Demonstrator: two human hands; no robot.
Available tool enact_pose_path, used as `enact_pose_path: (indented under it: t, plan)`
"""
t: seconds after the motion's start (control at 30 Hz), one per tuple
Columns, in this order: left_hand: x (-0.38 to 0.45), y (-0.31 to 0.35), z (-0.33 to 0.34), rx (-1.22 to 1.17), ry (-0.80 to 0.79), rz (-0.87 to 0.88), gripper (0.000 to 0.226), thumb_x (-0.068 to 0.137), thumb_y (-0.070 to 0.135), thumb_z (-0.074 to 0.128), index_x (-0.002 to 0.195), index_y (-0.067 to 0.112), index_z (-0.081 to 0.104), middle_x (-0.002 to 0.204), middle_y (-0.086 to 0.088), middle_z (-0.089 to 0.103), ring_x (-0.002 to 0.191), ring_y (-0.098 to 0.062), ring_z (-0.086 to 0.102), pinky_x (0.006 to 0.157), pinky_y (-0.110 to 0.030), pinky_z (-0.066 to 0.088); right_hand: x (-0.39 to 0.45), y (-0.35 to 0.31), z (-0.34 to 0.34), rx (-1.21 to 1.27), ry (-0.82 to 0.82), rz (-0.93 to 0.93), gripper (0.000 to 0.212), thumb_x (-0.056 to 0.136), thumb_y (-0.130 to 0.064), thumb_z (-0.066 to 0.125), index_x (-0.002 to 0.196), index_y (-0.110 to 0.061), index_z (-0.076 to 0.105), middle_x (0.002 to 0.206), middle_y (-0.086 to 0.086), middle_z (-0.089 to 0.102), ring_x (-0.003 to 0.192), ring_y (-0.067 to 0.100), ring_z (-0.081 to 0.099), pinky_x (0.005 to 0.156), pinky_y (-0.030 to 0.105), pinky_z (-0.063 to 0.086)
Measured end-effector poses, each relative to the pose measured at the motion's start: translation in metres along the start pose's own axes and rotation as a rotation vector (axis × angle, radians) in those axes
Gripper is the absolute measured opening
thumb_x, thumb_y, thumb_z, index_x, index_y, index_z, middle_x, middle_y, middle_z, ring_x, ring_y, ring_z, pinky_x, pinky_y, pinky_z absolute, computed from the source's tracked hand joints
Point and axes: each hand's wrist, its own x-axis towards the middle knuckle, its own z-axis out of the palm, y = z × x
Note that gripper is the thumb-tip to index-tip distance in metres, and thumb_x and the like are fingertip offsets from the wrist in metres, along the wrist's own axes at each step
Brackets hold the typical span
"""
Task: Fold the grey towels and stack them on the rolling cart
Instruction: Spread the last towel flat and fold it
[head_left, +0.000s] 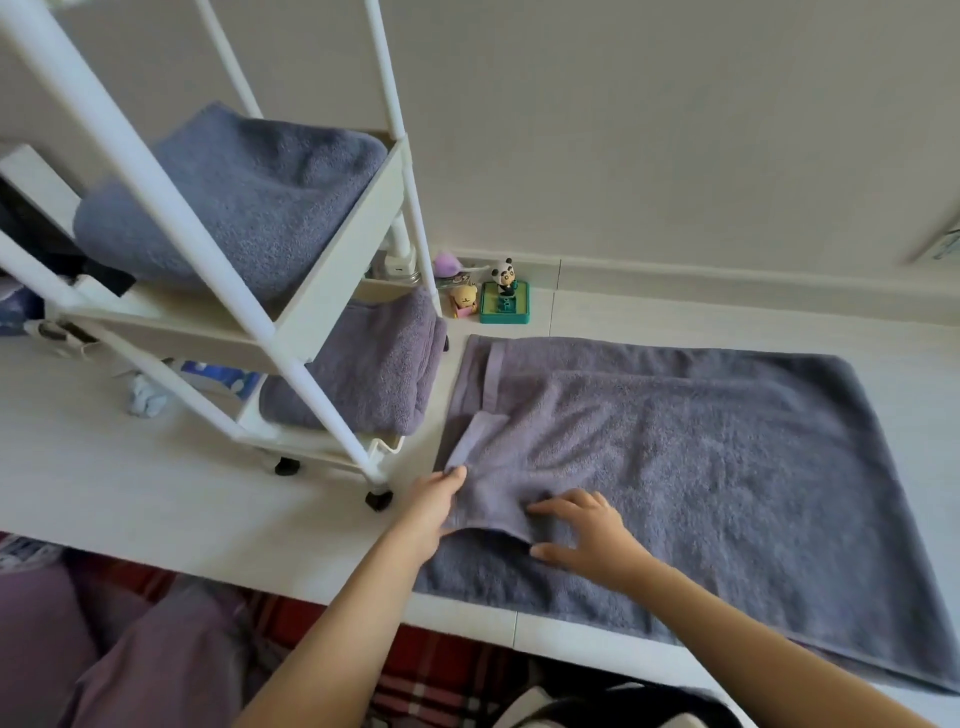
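A large grey towel (727, 467) lies spread on the white floor, with its left part folded over on itself. My left hand (434, 504) pinches the folded corner at the towel's left edge. My right hand (582, 530) lies flat on the fold beside it, fingers spread. The white rolling cart (332, 291) stands to the left. One folded grey towel (239, 192) lies on its upper shelf, and another folded grey towel (363, 364) rests on its bottom shelf.
Small toys stand by the wall behind the cart: a panda figure on a green base (504, 296) and a yellow figure (463, 300). The cart's black castors (378, 500) are close to my left hand. My knees and a plaid cloth (441, 670) are at the bottom.
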Motion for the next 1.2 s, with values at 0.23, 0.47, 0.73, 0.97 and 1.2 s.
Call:
enact_pose_path:
  t: [0.23, 0.47, 0.73, 0.97, 1.2]
  plan:
    - [-0.008, 0.004, 0.011, -0.126, 0.040, 0.097, 0.017, 0.098, 0.023, 0.050, 0.093, 0.009, 0.059, 0.060, -0.004, 0.050, 0.031, -0.005, 0.039, 0.060, -0.030, 0.052, -0.027, 0.034, 0.015, 0.133, 0.289, 0.038, 0.023, 0.076, -0.037, 0.074, 0.095, -0.025, 0.073, 0.100, -0.009, 0.062, 0.101, 0.020, 0.051, 0.096, 0.037, 0.036]
    - [-0.015, 0.034, 0.020, -0.127, 0.039, 0.300, 0.023, 0.096, 0.025, 0.054, 0.091, 0.005, 0.063, 0.058, 0.000, 0.054, 0.041, -0.008, 0.045, 0.047, -0.023, 0.037, -0.051, 0.050, -0.018, 0.197, 0.542, 0.179, 0.010, 0.087, -0.025, 0.065, 0.084, -0.017, 0.069, 0.082, -0.009, 0.063, 0.091, 0.019, 0.059, 0.073, 0.029, 0.040]
    - [-0.026, 0.049, 0.020, 0.027, -0.030, 0.451, 0.024, 0.095, 0.028, 0.055, 0.080, 0.009, 0.059, 0.057, 0.002, 0.049, 0.044, -0.010, 0.043, 0.042, -0.021, 0.033, -0.058, 0.049, 0.011, -0.021, 0.363, 0.045, 0.068, 0.067, -0.071, 0.050, 0.116, -0.027, 0.063, 0.112, -0.005, 0.060, 0.107, 0.020, 0.050, 0.087, 0.030, 0.030]
    - [-0.010, 0.019, 0.005, 0.112, 0.138, 0.360, 0.025, 0.096, 0.023, 0.054, 0.080, 0.004, 0.057, 0.057, -0.002, 0.047, 0.039, -0.007, 0.044, 0.040, -0.019, 0.040, -0.047, 0.064, 0.028, 0.061, 0.479, 0.070, 0.019, 0.071, -0.028, 0.079, 0.088, -0.021, 0.074, 0.102, -0.003, 0.068, 0.095, 0.027, 0.059, 0.085, 0.034, 0.040]
    - [-0.002, 0.027, 0.004, 0.019, 0.111, 0.288, 0.024, 0.094, 0.029, 0.056, 0.100, 0.007, 0.064, 0.089, -0.009, 0.060, 0.059, -0.014, 0.055, 0.055, -0.027, 0.048, -0.059, 0.053, -0.008, 0.286, 0.461, 0.230, 0.016, 0.078, -0.028, 0.075, 0.090, -0.017, 0.077, 0.093, -0.006, 0.072, 0.089, 0.011, 0.063, 0.075, 0.017, 0.041]
